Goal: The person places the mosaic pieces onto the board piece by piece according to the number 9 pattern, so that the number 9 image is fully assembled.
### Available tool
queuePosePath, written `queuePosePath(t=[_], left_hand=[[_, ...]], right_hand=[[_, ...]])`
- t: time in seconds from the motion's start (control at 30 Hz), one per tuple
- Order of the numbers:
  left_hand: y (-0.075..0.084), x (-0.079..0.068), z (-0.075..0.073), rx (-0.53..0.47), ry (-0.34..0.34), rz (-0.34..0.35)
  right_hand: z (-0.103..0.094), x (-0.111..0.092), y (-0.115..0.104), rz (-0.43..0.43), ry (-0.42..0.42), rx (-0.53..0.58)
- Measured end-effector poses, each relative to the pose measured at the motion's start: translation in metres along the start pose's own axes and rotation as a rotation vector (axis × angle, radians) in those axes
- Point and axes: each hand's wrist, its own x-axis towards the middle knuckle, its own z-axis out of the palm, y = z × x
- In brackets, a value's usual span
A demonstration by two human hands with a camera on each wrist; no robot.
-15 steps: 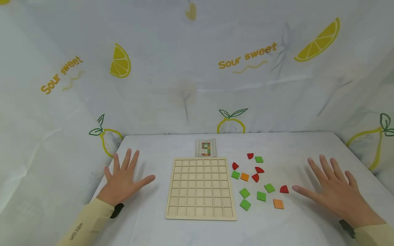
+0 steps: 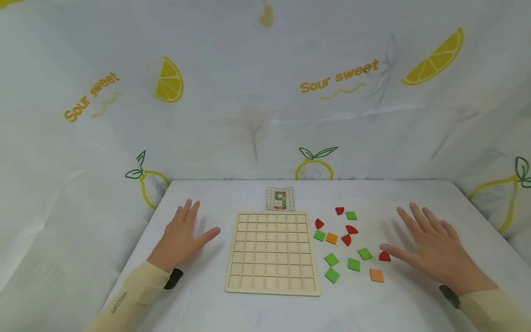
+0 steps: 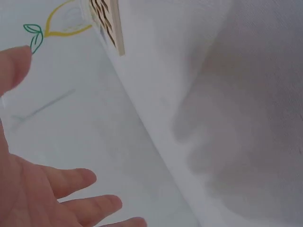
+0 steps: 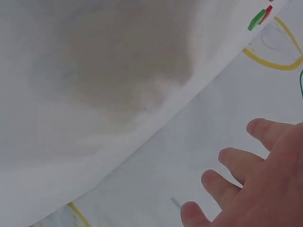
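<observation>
My left hand [image 2: 178, 240] is held over the table left of a pale wooden grid board [image 2: 271, 252], fingers extended and thumb toward the board, holding nothing. On the other side my right hand [image 2: 431, 249] hovers with spread fingers, also holding nothing; its thumb tip overlaps a red quarter-round tile [image 2: 385, 256] in the head view. Between board and right hand lie several loose tiles: green squares such as one [image 2: 354, 264], orange squares [image 2: 376, 275] and red quarter-rounds [image 2: 351, 229]. The board's square cells hold no tiles. In the left wrist view, the board's corner [image 3: 116, 28] shows at the top.
Behind the board lies a small printed card [image 2: 280, 198] with a grid and a coloured figure in red, green and orange. The white table [image 2: 199, 304] ends at a lemon-printed white cloth [image 2: 232, 92] at the back and sides.
Both hands have moved inward, the left to the right and the right to the left. The head view has shifted slightly; the board and tiles lie as before.
</observation>
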Motion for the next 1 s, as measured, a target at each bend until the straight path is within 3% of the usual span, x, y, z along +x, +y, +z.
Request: queuePosePath(t=[0.17,0.3,0.57,0.8,1.0], left_hand=[[0.014,0.005,0.003,-0.119,-0.014,-0.018],[0.021,0.012,0.010,-0.208,-0.054,-0.079],[0.034,0.022,0.028,-0.240,-0.115,-0.160],[0.043,0.026,0.039,-0.298,-0.141,-0.233],[0.050,0.027,0.044,-0.374,-0.137,-0.269]], right_hand=[[-0.005,0.023,-0.025,-0.061,-0.036,0.021],[-0.008,0.043,-0.051,-0.137,-0.054,0.024],[0.001,0.076,-0.101,-0.262,-0.114,0.045],[0.009,0.094,-0.127,-0.301,-0.179,0.122],[0.016,0.106,-0.139,-0.356,-0.213,0.065]])
